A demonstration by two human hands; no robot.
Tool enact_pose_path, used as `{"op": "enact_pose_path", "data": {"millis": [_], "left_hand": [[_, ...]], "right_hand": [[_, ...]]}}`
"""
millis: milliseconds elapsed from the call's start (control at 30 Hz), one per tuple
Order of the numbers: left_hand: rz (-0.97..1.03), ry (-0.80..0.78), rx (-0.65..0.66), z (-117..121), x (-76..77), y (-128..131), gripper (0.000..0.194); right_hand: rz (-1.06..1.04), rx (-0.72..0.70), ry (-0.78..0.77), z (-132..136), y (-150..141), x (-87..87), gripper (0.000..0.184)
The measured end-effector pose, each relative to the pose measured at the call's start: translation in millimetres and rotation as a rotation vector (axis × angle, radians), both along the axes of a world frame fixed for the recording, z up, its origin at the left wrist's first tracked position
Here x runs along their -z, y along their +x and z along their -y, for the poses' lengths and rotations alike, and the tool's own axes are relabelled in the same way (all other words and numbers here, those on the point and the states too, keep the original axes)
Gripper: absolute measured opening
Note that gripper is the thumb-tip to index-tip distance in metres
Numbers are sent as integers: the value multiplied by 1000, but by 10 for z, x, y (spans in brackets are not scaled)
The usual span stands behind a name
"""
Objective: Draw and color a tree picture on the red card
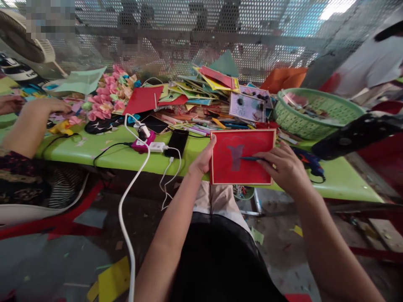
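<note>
A red board [252, 144] with a pale rim is tilted toward me at the table's front edge. On it are a purple tree-trunk shape [235, 158] and a faint outline of a crown above. My left hand [204, 158] grips the board's left edge, thumb on the front. In my right hand [283, 165] is a dark blue pen [250, 158], pinched between the fingers. The pen's tip is close to the trunk's right side; whether it touches cannot be made out.
On the green table [107, 144] lie a phone [176, 143], a purple power strip [141, 142] with cables, pens and stacked colored cards [201, 86]. A green basket [315, 111] stands at right. At left are pink paper flowers [105, 94] and another person's arm [30, 121].
</note>
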State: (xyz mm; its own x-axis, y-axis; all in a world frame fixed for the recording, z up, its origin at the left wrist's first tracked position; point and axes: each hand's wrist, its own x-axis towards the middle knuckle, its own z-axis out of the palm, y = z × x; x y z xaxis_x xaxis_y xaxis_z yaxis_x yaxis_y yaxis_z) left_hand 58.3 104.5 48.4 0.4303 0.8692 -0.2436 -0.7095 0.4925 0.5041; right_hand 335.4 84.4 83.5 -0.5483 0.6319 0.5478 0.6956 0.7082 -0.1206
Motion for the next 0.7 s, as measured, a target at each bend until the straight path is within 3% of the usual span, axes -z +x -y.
{"op": "enact_pose_path", "data": {"millis": [700], "left_hand": [[-109,-17,-4,25,-21,-12,70]], "right_hand": [[-13,17,-41,30,25,-1,29]]}}
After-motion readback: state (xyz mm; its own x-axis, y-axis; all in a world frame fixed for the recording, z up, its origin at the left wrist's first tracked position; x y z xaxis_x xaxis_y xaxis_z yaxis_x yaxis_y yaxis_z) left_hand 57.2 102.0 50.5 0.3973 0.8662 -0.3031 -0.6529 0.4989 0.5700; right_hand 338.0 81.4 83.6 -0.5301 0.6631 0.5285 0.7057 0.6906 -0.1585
